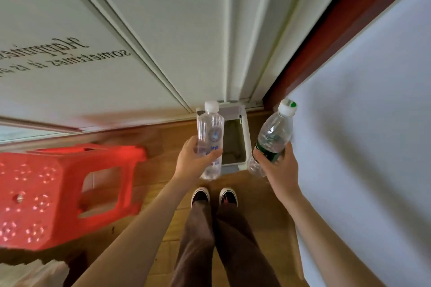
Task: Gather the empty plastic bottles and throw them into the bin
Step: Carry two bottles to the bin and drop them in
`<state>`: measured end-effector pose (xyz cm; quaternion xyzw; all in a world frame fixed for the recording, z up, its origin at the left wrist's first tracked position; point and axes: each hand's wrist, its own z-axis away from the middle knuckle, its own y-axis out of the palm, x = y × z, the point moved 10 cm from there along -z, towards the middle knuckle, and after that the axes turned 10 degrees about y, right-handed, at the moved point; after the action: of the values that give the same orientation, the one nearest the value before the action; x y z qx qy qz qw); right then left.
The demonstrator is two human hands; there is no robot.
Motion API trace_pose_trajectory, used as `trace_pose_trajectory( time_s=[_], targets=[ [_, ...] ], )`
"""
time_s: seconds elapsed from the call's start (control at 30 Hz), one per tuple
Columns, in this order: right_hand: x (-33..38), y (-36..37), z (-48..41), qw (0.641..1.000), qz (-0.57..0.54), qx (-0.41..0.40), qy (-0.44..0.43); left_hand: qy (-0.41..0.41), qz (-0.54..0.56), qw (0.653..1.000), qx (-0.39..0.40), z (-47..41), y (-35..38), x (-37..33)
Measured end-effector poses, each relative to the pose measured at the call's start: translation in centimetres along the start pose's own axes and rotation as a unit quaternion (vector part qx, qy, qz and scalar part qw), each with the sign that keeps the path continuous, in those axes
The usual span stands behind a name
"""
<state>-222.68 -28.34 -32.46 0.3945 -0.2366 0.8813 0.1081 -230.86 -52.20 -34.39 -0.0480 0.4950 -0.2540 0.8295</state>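
My left hand has its fingers curled round a clear bottle over the open white bin on the floor, while my right hand grips a green-labelled bottle just beside it.

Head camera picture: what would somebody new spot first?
Probably the clear bottle in the left hand and the green-labelled bottle in the right hand, held up mid-picture by the open white bin on the floor. Next, the bright red stool at left.
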Motion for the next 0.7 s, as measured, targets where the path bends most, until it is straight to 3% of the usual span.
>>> trace_pose_trajectory(
  time_s=[0.27, 0.5, 0.7],
  targets=[
    [-8.6, 2.9, -7.6, 0.998, -0.051, 0.021, 0.008, 0.008, 0.037, 0.998, 0.052, -11.7, 9.7, 12.0],
    [-12.0, 2.2, -8.8, 0.997, -0.073, 0.007, 0.033, 0.019, -0.060, 0.993, 0.096, -16.3, 14.3, 16.1],
    [-13.5, 2.6, -8.9, 0.996, -0.073, 0.013, 0.045, -0.014, -0.057, 0.995, 0.087, -16.4, 15.0, 18.0]
  ],
)
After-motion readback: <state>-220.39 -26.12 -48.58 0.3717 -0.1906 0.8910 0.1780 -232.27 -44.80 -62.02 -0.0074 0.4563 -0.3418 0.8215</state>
